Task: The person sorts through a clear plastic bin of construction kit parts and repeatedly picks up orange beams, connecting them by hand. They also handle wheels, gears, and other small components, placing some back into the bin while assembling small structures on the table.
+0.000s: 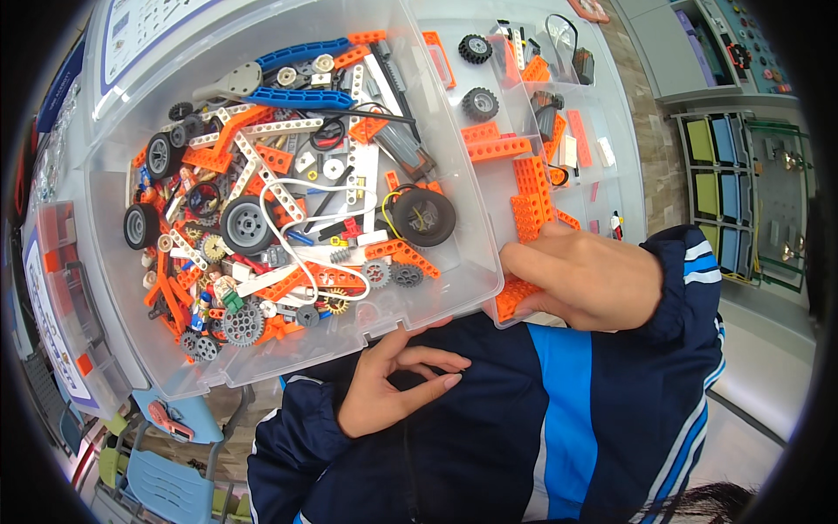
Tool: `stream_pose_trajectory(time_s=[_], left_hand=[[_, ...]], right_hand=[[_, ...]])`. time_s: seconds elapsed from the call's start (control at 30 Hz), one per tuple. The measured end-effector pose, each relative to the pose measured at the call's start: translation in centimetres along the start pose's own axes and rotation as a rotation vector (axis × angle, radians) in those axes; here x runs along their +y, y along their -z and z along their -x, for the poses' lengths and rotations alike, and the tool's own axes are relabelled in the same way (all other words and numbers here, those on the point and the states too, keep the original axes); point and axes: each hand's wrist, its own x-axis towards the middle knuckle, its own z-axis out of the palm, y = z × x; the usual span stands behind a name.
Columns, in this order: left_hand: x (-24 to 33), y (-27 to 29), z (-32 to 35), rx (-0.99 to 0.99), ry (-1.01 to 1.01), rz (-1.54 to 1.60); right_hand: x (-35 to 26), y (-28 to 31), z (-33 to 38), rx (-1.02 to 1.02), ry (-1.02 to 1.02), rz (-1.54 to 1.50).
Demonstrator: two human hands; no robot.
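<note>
A large clear plastic bin [456, 288] full of mixed building-block parts stands in front of me on the left. My left hand [394, 382] is by its near edge, fingers loosely curved and apart, holding nothing; one fingertip is partly hidden at the rim. To the right of the bin, my right hand [583, 272] is closed on an orange studded brick [513, 301], partly covered by the fingers. Just beyond that hand stand joined orange bricks [529, 194]. In the bin lie a white cable [281, 229], black-tyred wheels [247, 224], grey gears [243, 324] and blue curved beams [301, 98].
Further back on the table are two small wheels [479, 104], an orange beam [498, 148], a grey motor-like part [546, 109] and a clear compartment tray [572, 87]. A smaller clear box [87, 306] stands left of the bin. Blue chairs [170, 485] are at the lower left.
</note>
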Motion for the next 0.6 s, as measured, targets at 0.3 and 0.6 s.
stream_pose_trajectory(time_s=[0.3, 0.6], left_hand=[[0.0, 0.1, -0.1, 0.02, 0.024, 0.003], [0.0, -0.1, 0.0, 0.073, 0.018, -0.033]], right_hand=[[0.7, -1.8, 0.4, 0.103, 0.043, 0.085], [-0.3, -2.2, 1.4, 0.163, 0.031, 0.131]])
